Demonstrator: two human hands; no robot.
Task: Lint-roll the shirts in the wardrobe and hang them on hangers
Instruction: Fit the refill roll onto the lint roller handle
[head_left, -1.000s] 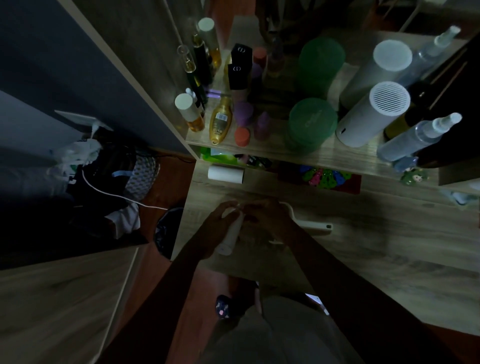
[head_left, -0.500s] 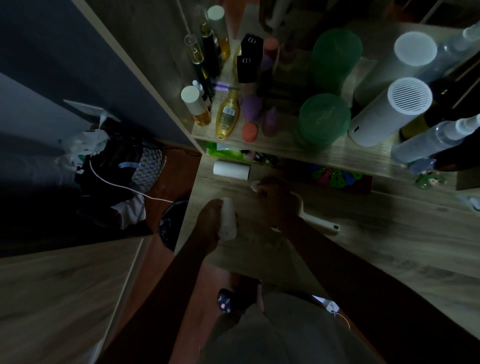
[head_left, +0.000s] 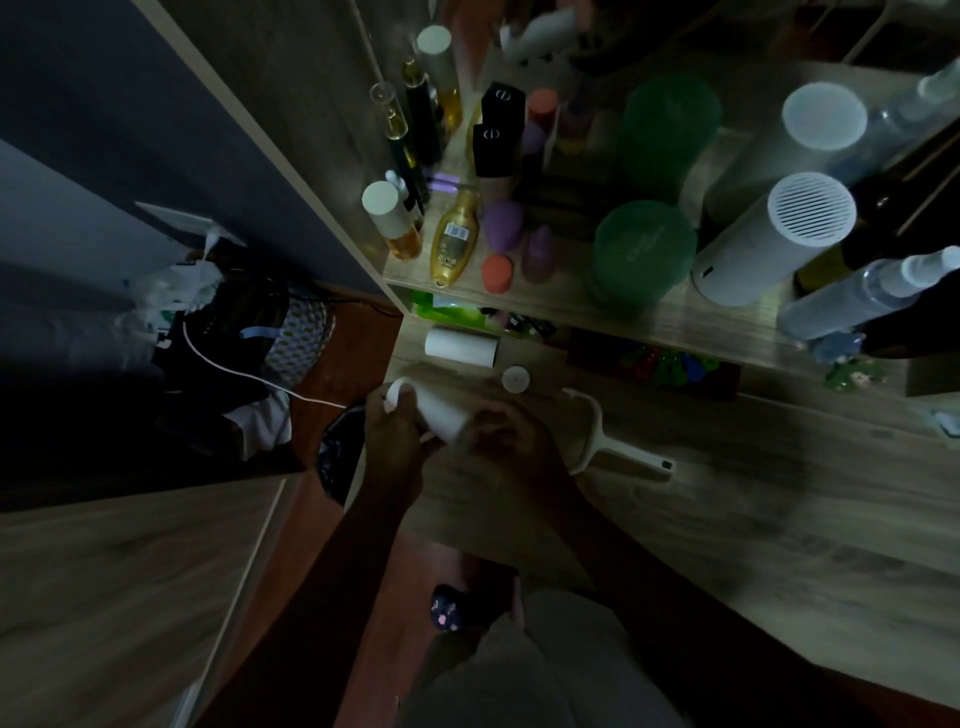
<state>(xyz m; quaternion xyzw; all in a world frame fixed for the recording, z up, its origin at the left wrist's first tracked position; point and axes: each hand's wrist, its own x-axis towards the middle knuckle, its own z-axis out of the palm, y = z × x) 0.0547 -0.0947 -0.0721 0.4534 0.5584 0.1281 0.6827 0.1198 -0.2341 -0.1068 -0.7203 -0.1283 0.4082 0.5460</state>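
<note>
Quick count first: two white rolls, one white handle, one little cap. One white paper lint roll (head_left: 441, 413) is in the hands. The spare white paper roll (head_left: 462, 349) lies on its side on the wooden desk (head_left: 727, 519), near the back left corner. The white plastic roller handle (head_left: 597, 441) lies flat on the desk just right of the hands, and the small round white cap (head_left: 515, 378) sits between it and the spare. Up on the shelf there are two green round tubs (head_left: 644, 252) and two tall white cylinders (head_left: 774, 239).

The hands are close together. The left hand (head_left: 395, 441) is wrapped around the roll's left end and the right hand (head_left: 511, 436) has its fingers curled at the right end. It's pretty dark, so I can't make out the exact finger placement. The roll is tilted, over the desk's left front edge.

Half a second ago only the left hand had it, upright, and the right was up by the cap.
</note>
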